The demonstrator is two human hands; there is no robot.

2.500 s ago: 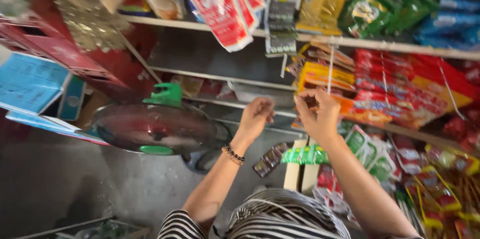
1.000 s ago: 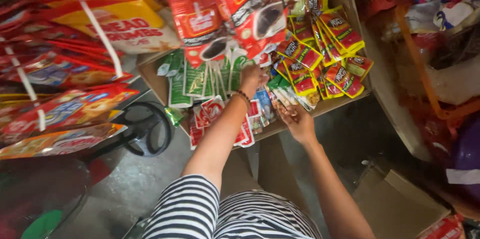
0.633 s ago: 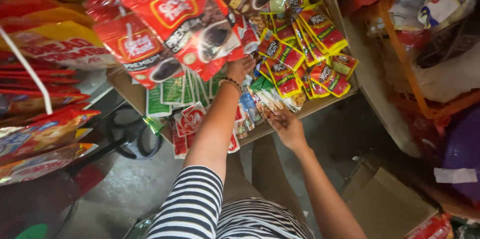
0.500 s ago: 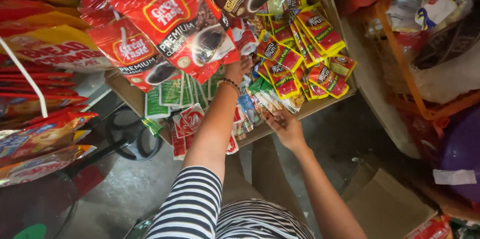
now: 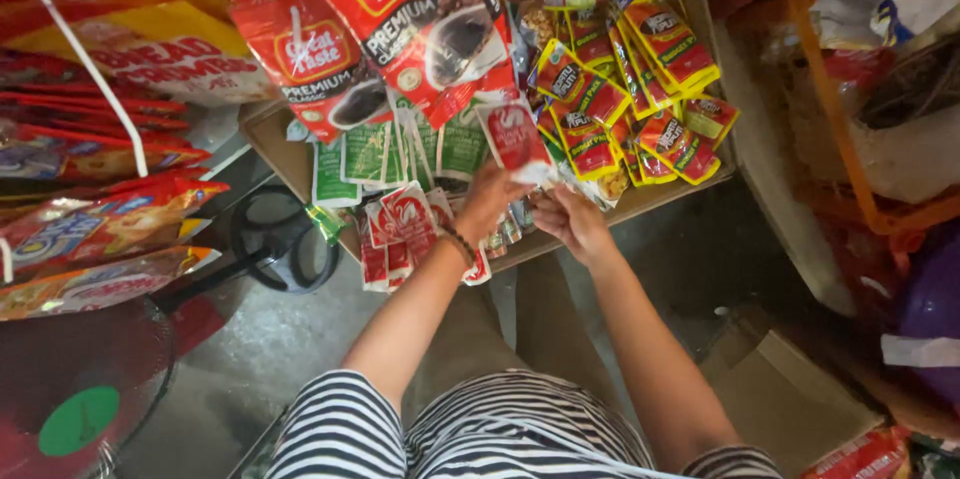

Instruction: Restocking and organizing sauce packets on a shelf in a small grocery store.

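Red-and-white sachet (image 5: 515, 139) pinched upright in left hand (image 5: 487, 201), above cardboard tray (image 5: 640, 201); right hand (image 5: 567, 221) curled among packets (image 5: 600, 129), grip unclear. Likely to slip, snag hanging pouches (image 5: 420, 19).

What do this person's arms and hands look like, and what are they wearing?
Both forearms are bare below short black-and-white striped sleeves. The left hand has a dark beaded bracelet at the wrist. The right hand shows no jewellery and no glove.
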